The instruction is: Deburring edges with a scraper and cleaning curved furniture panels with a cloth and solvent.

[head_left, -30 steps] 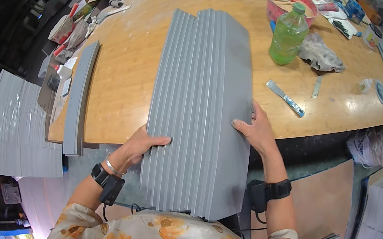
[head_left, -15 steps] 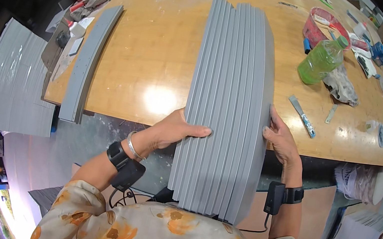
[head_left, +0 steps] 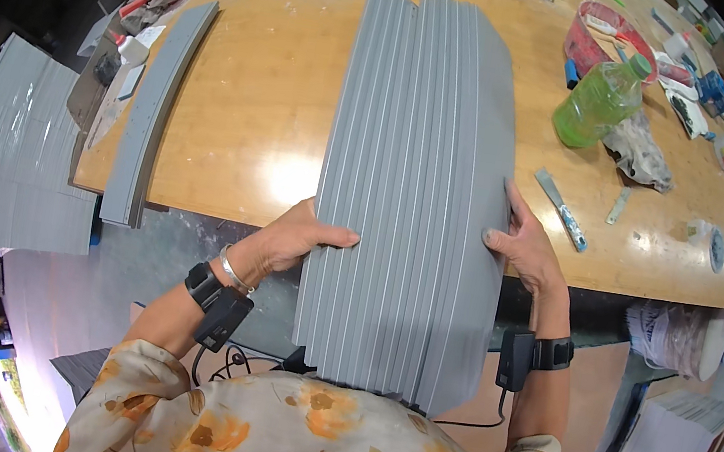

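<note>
A thick stack of long grey boards (head_left: 404,204) stretches from my body out over the table, its edges fanned into parallel ridges. My left hand (head_left: 294,232) grips the stack's left side, thumb laid across the ridges and fingers hidden behind or under it. On the opposite side, my right hand (head_left: 527,242) clasps the edge of the broad outermost board, its thumb pressing on the face and its other fingers partly hidden. The near end of the stack comes up against my patterned top, past the table's front edge.
Two grey strips (head_left: 156,115) lie at the table's left end. Right of the stack are a scraper (head_left: 562,210), a green-liquid bottle (head_left: 601,101), a crumpled rag (head_left: 640,150) and a red basin (head_left: 581,40). Wrapped stacked sheets (head_left: 30,151) stand at far left.
The stack has turned and spread: its ridges look wider apart and more of the right-hand board's face shows. Both hands keep their hold, the left one shifting left along with it.
</note>
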Motion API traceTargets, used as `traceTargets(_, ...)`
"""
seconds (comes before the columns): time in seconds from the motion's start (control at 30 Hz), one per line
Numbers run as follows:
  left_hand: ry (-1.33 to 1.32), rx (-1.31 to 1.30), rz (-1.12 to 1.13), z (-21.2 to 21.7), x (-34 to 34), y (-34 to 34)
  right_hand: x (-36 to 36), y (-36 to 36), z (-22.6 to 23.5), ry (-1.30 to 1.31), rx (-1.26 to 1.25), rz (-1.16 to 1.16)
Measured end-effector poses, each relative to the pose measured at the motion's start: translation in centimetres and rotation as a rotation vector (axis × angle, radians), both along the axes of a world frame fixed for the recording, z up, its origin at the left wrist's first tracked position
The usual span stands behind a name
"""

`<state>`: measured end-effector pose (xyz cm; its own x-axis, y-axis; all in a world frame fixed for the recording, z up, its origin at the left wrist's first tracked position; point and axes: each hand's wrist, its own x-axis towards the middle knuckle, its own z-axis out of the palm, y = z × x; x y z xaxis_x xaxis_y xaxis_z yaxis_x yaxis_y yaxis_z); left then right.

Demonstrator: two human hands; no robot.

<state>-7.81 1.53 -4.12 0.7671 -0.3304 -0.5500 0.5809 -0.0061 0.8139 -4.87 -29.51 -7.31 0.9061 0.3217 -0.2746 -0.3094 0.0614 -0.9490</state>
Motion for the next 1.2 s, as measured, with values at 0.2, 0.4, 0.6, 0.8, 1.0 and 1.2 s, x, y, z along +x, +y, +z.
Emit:
traceTargets(0.2,-0.053,-0.053,0.016,-1.3,-0.2,0.6,0.4,-0.1,-0.4,-0.026,-0.037,0.021)
traceTargets(0.4,0.033,-0.198,0.062,-4.1,-1.0,2.6,0.4,1.5,1.8,0.076,0.018,-0.008)
traceTargets(0.6,-0.041,-0.175,0.009,-2.8,-0.8,1.3,0.7,2.2,2.7,-0.013,-0.090,0.001)
traceTargets(0.8,0.030,-0.395,0.067,-6.3,-1.6,2.5,1.4,3.9,4.9,-0.216,-0.521,0.098)
traceTargets(1.0,0.140,-0.647,0.174,-9.1,-4.0,2.1,2.0,7.8,8.0,-0.338,-0.749,0.182)
traceTargets(1.2,0.176,-0.230,-0.096,-9.0,-5.8,1.8,2.6,9.1,9.3,-0.363,-0.803,0.305)
